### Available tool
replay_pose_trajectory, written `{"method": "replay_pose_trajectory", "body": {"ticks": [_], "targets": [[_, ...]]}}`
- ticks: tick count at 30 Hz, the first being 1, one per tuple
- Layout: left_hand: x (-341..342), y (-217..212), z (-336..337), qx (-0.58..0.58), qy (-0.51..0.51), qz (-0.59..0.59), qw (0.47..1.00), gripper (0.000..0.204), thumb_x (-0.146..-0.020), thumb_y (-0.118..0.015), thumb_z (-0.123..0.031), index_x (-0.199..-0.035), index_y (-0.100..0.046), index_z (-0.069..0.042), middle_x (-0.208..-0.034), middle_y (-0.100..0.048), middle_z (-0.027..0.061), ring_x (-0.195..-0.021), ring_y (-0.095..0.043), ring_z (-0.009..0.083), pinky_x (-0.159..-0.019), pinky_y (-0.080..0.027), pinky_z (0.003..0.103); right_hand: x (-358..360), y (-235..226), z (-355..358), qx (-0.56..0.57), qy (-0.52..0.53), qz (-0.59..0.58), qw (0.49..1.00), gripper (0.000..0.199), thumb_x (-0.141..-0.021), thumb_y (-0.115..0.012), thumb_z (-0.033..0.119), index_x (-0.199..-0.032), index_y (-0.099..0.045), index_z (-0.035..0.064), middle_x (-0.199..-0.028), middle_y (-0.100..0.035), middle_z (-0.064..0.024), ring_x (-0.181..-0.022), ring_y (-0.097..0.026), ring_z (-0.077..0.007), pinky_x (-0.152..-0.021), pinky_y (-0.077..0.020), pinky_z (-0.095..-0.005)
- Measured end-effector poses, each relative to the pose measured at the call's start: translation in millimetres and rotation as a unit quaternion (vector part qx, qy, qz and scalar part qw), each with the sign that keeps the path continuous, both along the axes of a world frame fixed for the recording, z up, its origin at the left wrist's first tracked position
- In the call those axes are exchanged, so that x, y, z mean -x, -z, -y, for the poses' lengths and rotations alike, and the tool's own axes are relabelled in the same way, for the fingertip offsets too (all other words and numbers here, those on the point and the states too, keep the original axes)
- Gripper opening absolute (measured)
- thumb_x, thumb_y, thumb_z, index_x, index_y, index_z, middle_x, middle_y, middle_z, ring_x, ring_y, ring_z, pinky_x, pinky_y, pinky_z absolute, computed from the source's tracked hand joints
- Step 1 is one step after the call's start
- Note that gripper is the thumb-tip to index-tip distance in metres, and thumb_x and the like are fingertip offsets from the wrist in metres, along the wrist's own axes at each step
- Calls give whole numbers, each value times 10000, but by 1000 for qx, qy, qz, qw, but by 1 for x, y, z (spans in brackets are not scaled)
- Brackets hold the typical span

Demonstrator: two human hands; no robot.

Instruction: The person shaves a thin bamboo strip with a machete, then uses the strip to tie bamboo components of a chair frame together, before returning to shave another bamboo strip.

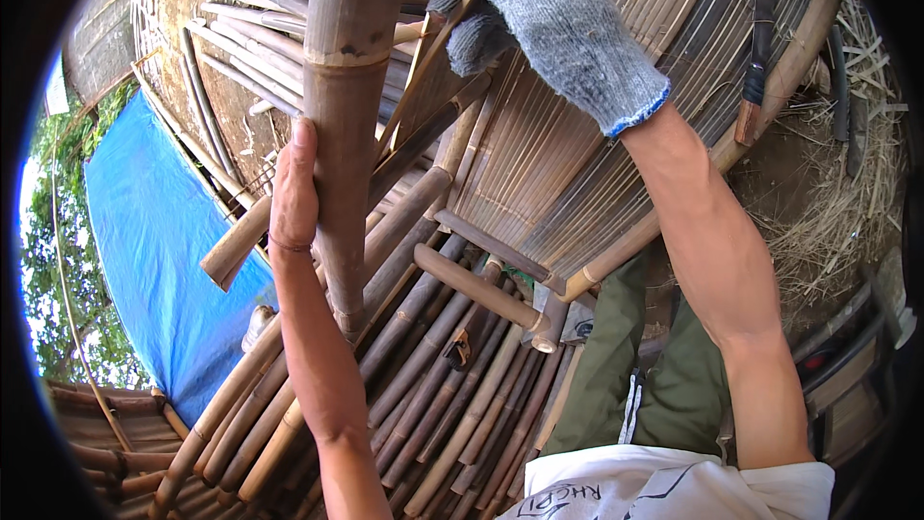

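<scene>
Person stands over a heap of bamboo poles (452,395). Thick upright bamboo pole (346,87) rises at 12 o'clock. Bare left hand (294,188) lies flat against the pole's left side, fingers pressed together, thumb hidden behind the stem. Right hand (558,24), in a grey knit glove, reaches to 1 o'clock; fingers curl around a thin bamboo strip (423,58) just right of the pole. Slatted bamboo panel (597,164) leans beneath the glove. Knife (756,58) with wooden handle rests on the panel's edge at 2 o'clock. Blue tarp (154,231) at 9 o'clock. Dry straw (847,202) at 3 o'clock.
</scene>
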State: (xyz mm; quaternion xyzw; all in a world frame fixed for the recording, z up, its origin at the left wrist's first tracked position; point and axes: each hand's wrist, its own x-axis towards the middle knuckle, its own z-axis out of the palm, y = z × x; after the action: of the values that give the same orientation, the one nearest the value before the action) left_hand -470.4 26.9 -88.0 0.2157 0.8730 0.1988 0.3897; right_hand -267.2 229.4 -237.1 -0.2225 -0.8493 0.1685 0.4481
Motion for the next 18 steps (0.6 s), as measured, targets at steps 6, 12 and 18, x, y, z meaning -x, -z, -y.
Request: {"method": "replay_pose_trajectory", "body": {"ticks": [6, 12, 18], "targets": [[9, 7, 3, -13, -63, 62, 996, 783, -1047, -288, -632, -1295, -601, 41, -1123, -715, 178, -980, -703, 233, -934, -546, 344, 12, -13, 15, 125, -20, -18, 992, 424, -868, -600, 70, -1259, -581, -93, -982, -637, -196, -753, -578, -274, -652, -473, -379], [18, 5, 6, -7, -12, 9, 1000, 715, -1037, -419, -573, -1322, -560, 68, -1273, -636, 182, -1154, -603, 228, -1012, -457, 336, 24, -39, 11, 658, -210, -200, 695, 365, -1049, -534, 306, -983, -665, -29, -690, -679, -133, -593, -695, -193, -548, -569, -323], [-109, 7, -110, -250, 340, -419, 804, 618, -895, -729, -248, -1406, -523, 34, -1297, -605, 181, -1232, -542, 317, -1044, -424, 411, 26, -23, 79, 511, -134, -146, 837, 175, -945, -577, 194, -1027, -674, 74, -854, -665, -215, -801, -654, -414, -706, -531, -512]]}}
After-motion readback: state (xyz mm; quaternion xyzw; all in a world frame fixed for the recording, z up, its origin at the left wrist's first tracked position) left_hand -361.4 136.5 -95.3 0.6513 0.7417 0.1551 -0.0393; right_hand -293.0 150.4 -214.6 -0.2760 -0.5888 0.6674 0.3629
